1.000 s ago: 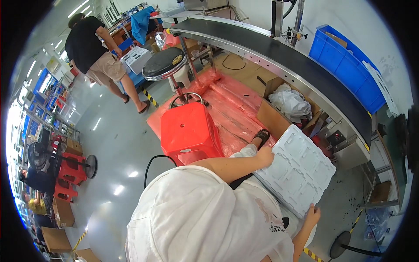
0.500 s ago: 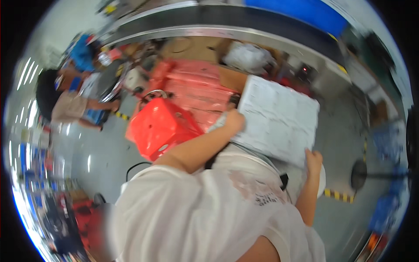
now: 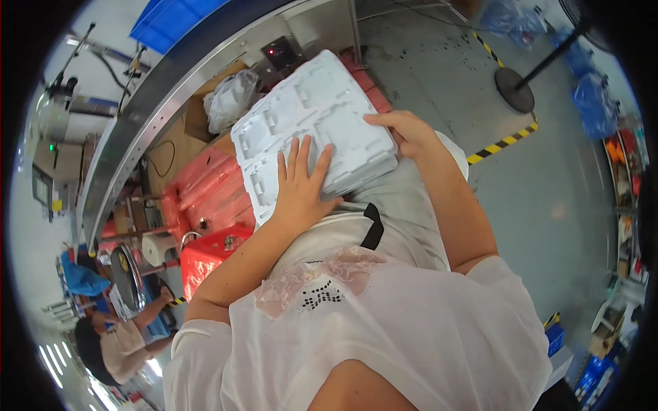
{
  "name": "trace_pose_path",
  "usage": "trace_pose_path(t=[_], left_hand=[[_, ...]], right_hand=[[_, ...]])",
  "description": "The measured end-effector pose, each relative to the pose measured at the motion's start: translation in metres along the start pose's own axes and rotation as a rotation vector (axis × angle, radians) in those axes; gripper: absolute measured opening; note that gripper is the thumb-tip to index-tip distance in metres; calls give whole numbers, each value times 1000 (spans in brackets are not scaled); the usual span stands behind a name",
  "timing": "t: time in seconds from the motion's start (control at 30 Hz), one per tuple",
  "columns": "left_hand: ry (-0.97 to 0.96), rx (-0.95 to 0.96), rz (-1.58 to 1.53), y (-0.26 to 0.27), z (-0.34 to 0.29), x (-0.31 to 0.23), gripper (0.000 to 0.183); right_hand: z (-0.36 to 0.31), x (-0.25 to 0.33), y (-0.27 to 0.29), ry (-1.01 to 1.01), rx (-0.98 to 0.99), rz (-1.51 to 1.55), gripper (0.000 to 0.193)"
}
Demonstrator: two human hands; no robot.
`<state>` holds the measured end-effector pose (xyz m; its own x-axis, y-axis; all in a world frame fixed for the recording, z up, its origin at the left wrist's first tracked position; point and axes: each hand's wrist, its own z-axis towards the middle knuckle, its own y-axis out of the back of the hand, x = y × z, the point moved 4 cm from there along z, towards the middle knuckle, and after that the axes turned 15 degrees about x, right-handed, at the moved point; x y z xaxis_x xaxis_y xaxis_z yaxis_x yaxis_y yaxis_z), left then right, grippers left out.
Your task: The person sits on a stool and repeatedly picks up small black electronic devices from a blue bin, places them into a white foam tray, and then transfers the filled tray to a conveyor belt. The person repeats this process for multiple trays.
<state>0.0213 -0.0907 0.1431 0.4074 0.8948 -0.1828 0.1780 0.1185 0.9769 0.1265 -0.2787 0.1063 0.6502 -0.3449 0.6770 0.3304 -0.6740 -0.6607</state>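
A stack of white moulded plastic trays (image 3: 346, 130) with shallow compartments lies at my lap, tilted toward the upper right. My left hand (image 3: 299, 195) rests flat on the top tray near its lower edge, fingers spread. At the right-hand corner my right hand (image 3: 409, 137) grips the stack's edge, thumb on top and the other fingers mostly hidden beneath. Left of the stack, red plastic-wrapped packages (image 3: 212, 195) lie partly covered by it. A glossy red plastic stool (image 3: 205, 264) stands beside my left forearm.
A metal-edged conveyor (image 3: 157, 109) curves across the upper left, bearing a blue crate (image 3: 171, 24). Beneath it sits a white plastic bag (image 3: 232, 101) in a cardboard box. A black stand base (image 3: 514, 90) and striped floor tape (image 3: 504, 144) are at right. A co-worker (image 3: 116, 346) is at lower left.
My view and body have turned to the right. My left hand has moved from the tray stack's left edge onto its top, fingers now spread. The right hand stays at the stack's edge.
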Motion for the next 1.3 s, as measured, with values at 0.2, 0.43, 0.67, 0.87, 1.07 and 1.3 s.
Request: trace_pose_path(t=[0.2,0.43,0.67,0.87,1.07,1.3], left_hand=[[-23,-7,-349,10,21,1,78],[-159,-16,-409,53,30,4,58],[-136,47,-630,68,54,13,49],[-141,50,-711,73,47,11,48],[-115,105,-692,54,50,4,54],[-172,79,-310,30,37,-17,65]], right_hand=[[9,20,0,129,135,167,32],[-22,10,7,279,287,20,43],[-21,-44,18,333,8,-124,44],[-19,-66,16,621,-403,-1407,31],[-25,-98,2,554,-353,-1866,28],[-37,-60,50,586,-505,-404,29]])
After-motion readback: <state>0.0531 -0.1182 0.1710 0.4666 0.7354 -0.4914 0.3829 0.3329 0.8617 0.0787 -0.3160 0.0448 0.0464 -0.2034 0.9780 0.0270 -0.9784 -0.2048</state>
